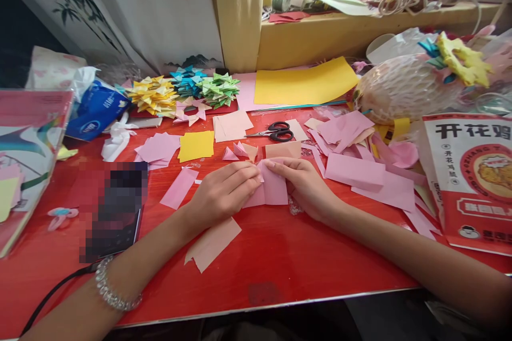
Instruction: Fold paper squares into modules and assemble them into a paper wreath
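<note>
Left hand: my left hand [222, 192] lies on the glossy red worktop [280, 256], fingers curled, fingertips pinching the upper left edge of the small pink folded paper piece [272, 189].
Pink paper piece: I see it flat on the worktop between my two hands, touching both; its upper corner sits under the meeting fingertips.
Right hand: my right hand [306, 184] presses on the right side of the pink paper piece, forefinger stretched toward the left hand's fingertips, the rest loosely bent.
Near the hands: a pale peach paper strip [212, 242] lies just below my left wrist; a pink paper rectangle [178, 187] lies to the left; black-handled scissors [276, 131] lie beyond the hands, apart from them.
Hard to make out: a flat dark object at the left is blurred into blocks [114, 208], so I cannot tell what it is; the right part of the pink paper piece is hidden beneath my right hand; the red and white printed bag [468, 181] is cut off by the right edge.
Containers: a clear plastic bag [408, 88] at the right rear holds something pale I cannot identify, with yellow and blue paper shapes on top.
Back row: yellow, blue and green folded paper stars [184, 90] lie heaped at the rear left, a yellow paper sheet [304, 85] to their right.
</note>
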### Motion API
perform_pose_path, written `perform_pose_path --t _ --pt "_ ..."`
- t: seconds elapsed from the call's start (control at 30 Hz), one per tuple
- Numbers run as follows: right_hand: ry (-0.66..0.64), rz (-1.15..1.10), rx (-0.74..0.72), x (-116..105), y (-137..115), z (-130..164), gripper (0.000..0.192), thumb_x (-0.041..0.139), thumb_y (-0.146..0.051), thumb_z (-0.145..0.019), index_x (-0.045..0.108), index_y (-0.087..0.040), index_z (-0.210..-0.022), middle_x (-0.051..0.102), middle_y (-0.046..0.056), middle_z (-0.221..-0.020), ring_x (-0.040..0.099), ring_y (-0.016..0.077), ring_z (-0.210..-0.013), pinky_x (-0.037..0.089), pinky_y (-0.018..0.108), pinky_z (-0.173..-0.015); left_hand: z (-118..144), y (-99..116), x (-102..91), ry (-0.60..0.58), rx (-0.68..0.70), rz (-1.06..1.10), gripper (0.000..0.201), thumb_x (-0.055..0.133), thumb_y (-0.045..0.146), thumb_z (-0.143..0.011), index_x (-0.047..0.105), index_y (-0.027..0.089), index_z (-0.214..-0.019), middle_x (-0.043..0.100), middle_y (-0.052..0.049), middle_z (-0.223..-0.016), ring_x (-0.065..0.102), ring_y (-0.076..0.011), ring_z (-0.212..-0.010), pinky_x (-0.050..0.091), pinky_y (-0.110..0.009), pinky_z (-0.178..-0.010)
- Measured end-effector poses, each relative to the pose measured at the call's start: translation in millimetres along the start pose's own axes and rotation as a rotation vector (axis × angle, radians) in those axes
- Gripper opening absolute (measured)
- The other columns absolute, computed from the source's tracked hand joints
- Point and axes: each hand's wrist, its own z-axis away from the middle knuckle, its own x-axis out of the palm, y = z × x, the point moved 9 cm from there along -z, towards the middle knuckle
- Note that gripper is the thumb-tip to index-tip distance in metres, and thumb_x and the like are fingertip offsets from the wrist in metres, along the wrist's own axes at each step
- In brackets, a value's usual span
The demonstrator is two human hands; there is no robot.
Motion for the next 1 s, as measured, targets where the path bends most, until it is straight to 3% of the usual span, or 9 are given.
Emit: perform_pose_path --t 0.17,0.3,0.47,0.7,0.9,1.0 --pt "0.007 -0.014 0.021 -0.7 -0.2 -0.1 0.016 0.062 -0.031 -0.078 0.069 -0.019 -0.086 0.068 0.002 -0.076 0.062 0.0117 -0.065 0.05 0.024 -0.062 -2.3 -4.9 1.2 -0.022 -0.06 0.047 0.013 0.055 0.012 -0.082 0.057 0.017 -0.094 0.064 -0.008 -0.097 0.059 -0.0194 -0.097 0.054 -0.033 -0.08" --pt "-0.013 -0.027 -0.003 1.2 -3.7 -1.4 0.019 0.065 -0.027 -0.076 0.067 -0.018 -0.092 0.07 0.004 -0.084 0.065 0.0145 -0.072 0.051 0.028 -0.07 -0.3 -15.9 2.6 -0.017 -0.199 0.082 0.013 0.056 0.016 -0.083 0.059 0.018 -0.095 0.059 -0.011 -0.107 0.058 -0.0199 -0.099 0.053 -0.035 -0.08" --pt "0.027 -0.053 -0.017 -3.4 -3.4 -3.4 0.019 0.065 -0.026 -0.076 0.066 -0.017 -0.093 0.07 0.004 -0.088 0.064 0.0134 -0.074 0.05 0.024 -0.068 1.8 -25.5 5.4 0.02 -0.358 0.278 0.014 0.053 0.012 -0.085 0.06 0.015 -0.097 0.065 -0.006 -0.088 0.061 -0.0134 -0.084 0.052 -0.028 -0.075" --pt "-0.07 -0.043 -0.023 6.8 -2.3 -2.5 0.022 0.065 -0.025 -0.078 0.067 -0.021 -0.099 0.07 0.003 -0.094 0.065 0.0158 -0.084 0.051 0.027 -0.076 2.4 -35.2 -3.3 0.125 -0.518 0.3 0.014 0.056 0.012 -0.083 0.064 0.017 -0.094 0.068 -0.003 -0.087 0.061 -0.0121 -0.082 0.05 -0.024 -0.075" --pt "-0.01 0.025 -0.023 2.1 -0.8 0.3 0.02 0.068 -0.03 -0.074 0.07 -0.022 -0.092 0.07 0.002 -0.084 0.066 0.0155 -0.077 0.052 0.025 -0.069 3.2 -34.1 -2.1 0.105 -0.521 0.359 0.014 0.056 0.013 -0.083 0.065 0.015 -0.094 0.068 -0.004 -0.086 0.061 -0.0122 -0.081 0.049 -0.024 -0.073" --pt "0.028 0.098 -0.026 -1.8 -1.0 1.0 0.019 0.069 -0.032 -0.073 0.07 -0.02 -0.088 0.069 0.002 -0.079 0.065 0.0142 -0.072 0.051 0.022 -0.062 5.6 -36.9 3.3 0.05 -0.617 0.431 0.012 0.055 0.018 -0.084 0.064 0.017 -0.091 0.067 -0.003 -0.085 0.06 -0.0131 -0.081 0.048 -0.025 -0.074"
